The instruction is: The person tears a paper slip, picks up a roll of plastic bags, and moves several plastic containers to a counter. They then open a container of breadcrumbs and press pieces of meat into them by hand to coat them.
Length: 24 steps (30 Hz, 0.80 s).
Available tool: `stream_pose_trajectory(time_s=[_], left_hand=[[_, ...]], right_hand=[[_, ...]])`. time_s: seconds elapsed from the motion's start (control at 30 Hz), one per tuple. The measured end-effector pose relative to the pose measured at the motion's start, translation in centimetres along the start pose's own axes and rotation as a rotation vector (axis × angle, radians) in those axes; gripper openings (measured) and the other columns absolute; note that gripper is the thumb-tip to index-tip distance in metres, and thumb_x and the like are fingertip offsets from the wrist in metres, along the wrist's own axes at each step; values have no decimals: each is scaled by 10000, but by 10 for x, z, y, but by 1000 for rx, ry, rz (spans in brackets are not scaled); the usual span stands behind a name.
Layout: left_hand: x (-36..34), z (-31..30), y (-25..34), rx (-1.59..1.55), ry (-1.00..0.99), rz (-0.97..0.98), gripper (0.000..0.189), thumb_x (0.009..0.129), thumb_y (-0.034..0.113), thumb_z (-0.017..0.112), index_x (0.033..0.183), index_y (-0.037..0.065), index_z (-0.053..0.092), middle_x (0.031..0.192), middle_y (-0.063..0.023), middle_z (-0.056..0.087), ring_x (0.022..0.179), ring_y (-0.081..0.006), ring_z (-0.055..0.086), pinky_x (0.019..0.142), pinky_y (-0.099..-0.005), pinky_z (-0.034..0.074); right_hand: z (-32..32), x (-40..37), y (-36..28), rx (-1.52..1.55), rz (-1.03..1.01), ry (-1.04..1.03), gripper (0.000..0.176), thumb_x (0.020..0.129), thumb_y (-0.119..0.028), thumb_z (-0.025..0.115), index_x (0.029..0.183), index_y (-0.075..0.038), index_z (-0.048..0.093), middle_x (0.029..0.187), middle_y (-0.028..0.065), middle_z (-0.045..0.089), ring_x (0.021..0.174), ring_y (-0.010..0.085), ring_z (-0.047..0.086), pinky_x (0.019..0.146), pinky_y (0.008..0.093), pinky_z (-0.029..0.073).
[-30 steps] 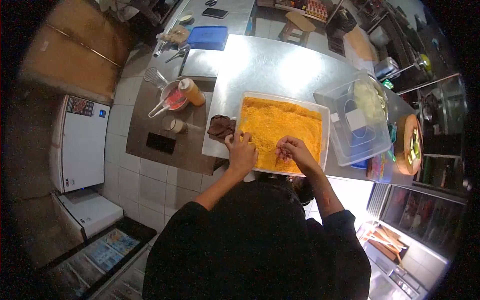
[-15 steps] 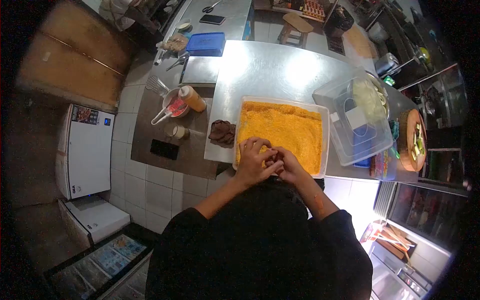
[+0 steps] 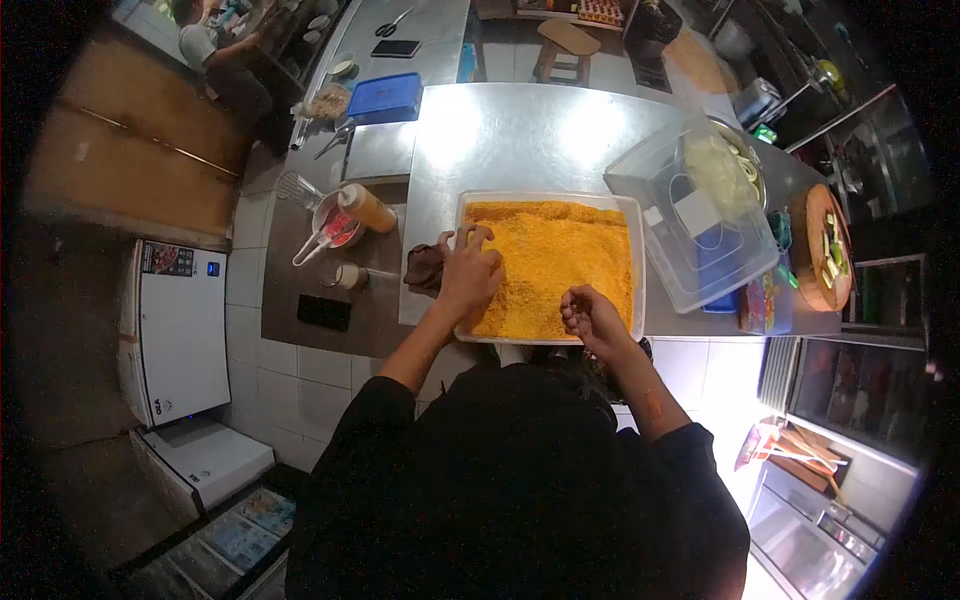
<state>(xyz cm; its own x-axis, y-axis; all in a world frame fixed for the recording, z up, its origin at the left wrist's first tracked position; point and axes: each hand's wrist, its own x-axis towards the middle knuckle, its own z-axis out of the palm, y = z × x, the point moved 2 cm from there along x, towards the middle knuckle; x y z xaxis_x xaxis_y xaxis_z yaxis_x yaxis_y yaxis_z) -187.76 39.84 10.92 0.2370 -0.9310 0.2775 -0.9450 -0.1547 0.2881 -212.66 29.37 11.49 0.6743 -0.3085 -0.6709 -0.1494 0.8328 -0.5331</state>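
A clear plastic box [image 3: 640,255] filled with orange-yellow breadcrumbs [image 3: 560,250] stands at the front of the steel table. My left hand [image 3: 472,270] is over the box's left side, fingers bent and apart. Its fingertips come close to a crumpled dark brown lump [image 3: 423,268] beside the box; the lump's right side is partly covered by the hand. Over the front right of the crumbs, my right hand [image 3: 592,318] has its fingers curled in, and whatever they hold is hidden.
Left of the box are a squeeze bottle [image 3: 366,208], a bowl with pink contents [image 3: 338,228], a whisk [image 3: 298,188] and a small jar [image 3: 350,277]. A clear lid [image 3: 680,260] and a round chopping board [image 3: 826,245] lie right. A person [image 3: 215,50] is at the far left.
My hands, together over the crumbs before, have parted. The left moved left towards the brown lump, the right slightly right. The view shifted a little, and the far person shows more.
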Motion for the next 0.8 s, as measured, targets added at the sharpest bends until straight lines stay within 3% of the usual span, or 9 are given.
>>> stream_pose_trajectory(time_s=[0.27, 0.37, 0.43, 0.57, 0.7, 0.73, 0.8], left_hand=[[-2, -2, 9, -54, 4, 21, 118, 731, 268, 809, 790, 196, 735, 1189, -13, 574, 1316, -294, 441, 1065, -588, 256], [-2, 1, 9, -49, -34, -8, 62, 746, 186, 781, 791, 146, 768, 1179, -26, 578, 1289, -285, 441, 1071, -579, 235], [-4, -1, 10, -91, 52, -80, 69, 766, 173, 779, 826, 140, 768, 1163, -33, 592, 1273, -287, 458, 1062, -578, 245], [3, -45, 48, -261, 91, -173, 69, 794, 179, 771, 846, 134, 764, 1151, -49, 607, 1238, -295, 489, 1045, -549, 279], [9, -57, 78, -455, 55, -16, 102, 813, 206, 765, 882, 132, 764, 1126, -64, 625, 1197, -301, 519, 1011, -506, 326], [8, -56, 82, -475, 38, 50, 118, 816, 217, 764, 900, 133, 762, 1123, -64, 629, 1189, -302, 525, 1007, -498, 336], [8, -48, 78, -502, 37, -3, 139, 816, 228, 770, 920, 137, 761, 1119, -63, 632, 1191, -302, 524, 1011, -506, 335]], right_hand=[[2, -2, 2, 24, 0, -6, 296, 1015, -304, 515, 848, -83, 619, 752, 30, 584, 637, 148, 513, 585, 284, 408], [5, -2, 0, 21, 7, -4, 290, 1011, -295, 518, 854, -75, 621, 756, 31, 591, 641, 150, 521, 583, 284, 413], [6, -2, -1, 9, -1, 10, 288, 1009, -292, 520, 858, -69, 622, 755, 31, 592, 643, 151, 528, 583, 284, 418], [16, 3, -2, -24, -8, -6, 284, 1026, -281, 514, 978, -36, 651, 877, 63, 655, 761, 187, 631, 659, 310, 505], [21, 15, 9, 111, -44, -66, 295, 1039, -271, 512, 1092, -16, 652, 1028, 97, 688, 888, 217, 686, 736, 344, 559], [24, 13, 7, 116, -43, -62, 295, 1039, -271, 512, 1092, -16, 652, 1028, 97, 688, 888, 217, 686, 736, 344, 559], [27, 9, 0, 148, -36, -18, 284, 1029, -270, 521, 1019, -28, 668, 961, 85, 693, 804, 204, 665, 691, 328, 533]])
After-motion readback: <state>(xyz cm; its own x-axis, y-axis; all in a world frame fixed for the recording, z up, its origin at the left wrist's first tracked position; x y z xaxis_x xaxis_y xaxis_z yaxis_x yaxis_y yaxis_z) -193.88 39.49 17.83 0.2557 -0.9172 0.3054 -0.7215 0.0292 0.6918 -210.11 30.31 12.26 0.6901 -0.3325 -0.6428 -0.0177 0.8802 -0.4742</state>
